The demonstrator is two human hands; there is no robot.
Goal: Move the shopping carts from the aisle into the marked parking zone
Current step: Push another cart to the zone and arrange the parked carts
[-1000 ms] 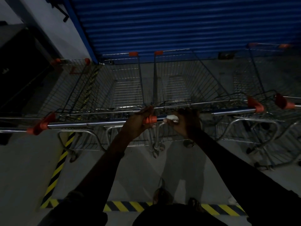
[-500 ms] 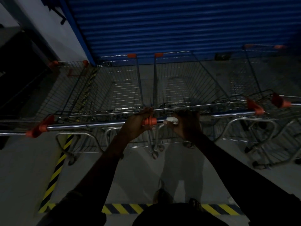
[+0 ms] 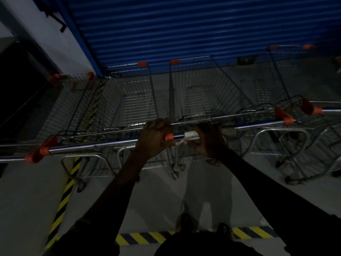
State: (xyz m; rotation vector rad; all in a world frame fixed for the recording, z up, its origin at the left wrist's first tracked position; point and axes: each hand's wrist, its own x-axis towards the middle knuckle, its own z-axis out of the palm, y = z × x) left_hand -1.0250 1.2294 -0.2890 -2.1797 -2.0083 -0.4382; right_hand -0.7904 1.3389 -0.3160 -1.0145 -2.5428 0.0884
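Two hands grip the handle bars of two shopping carts standing side by side before a blue shutter.

The left hand (image 3: 155, 137) has its fingers (image 3: 162, 124) curled round the right end of the left cart (image 3: 129, 100) handle bar (image 3: 92, 145), at its orange end cap (image 3: 168, 137). The right hand (image 3: 208, 141), just beside it, holds the left end of the right cart (image 3: 203, 93) bar, fingers wrapped round a white label (image 3: 191, 134). Both carts point their noses toward the far roller shutter (image 3: 184, 24) and stand on the grey floor (image 3: 24, 200) inside the yellow-and-black striped tape (image 3: 62, 204) that runs along the left and near sides. More carts stand at the far left (image 3: 73, 84) and the right (image 3: 280, 74).
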